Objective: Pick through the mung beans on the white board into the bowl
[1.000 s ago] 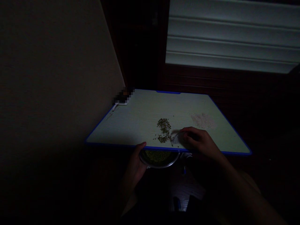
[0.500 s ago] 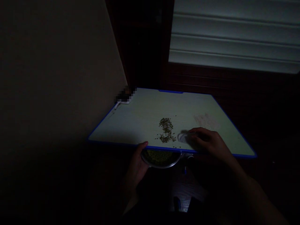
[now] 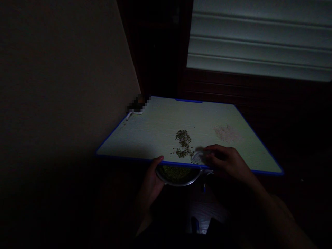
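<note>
My left hand (image 3: 153, 181) grips the left side of a metal bowl (image 3: 178, 184), its thumb up at the board's blue edge. The bowl sits just under that edge, partly hidden by it, and holds many small green beans (image 3: 176, 172). On the pale board (image 3: 153, 133) lies a loose patch of similar small beans (image 3: 183, 140). Just right of them, my right hand (image 3: 229, 159) pinches a small, thin, whitish see-through piece (image 3: 198, 157) low over the surface, close to the front edge. Its exact kind is too dark to tell.
A pale patch of fine grains (image 3: 227, 134) lies on the board's right part. At the far left corner stands a small white tray with a handle (image 3: 137, 112), its contents blurred out. A wall (image 3: 77, 86) borders the left; a white slatted panel (image 3: 259, 41) is behind.
My right hand has moved slightly left and toward the front edge with the whitish piece, now by the lower beans. My left hand and the bowl have stayed in place.
</note>
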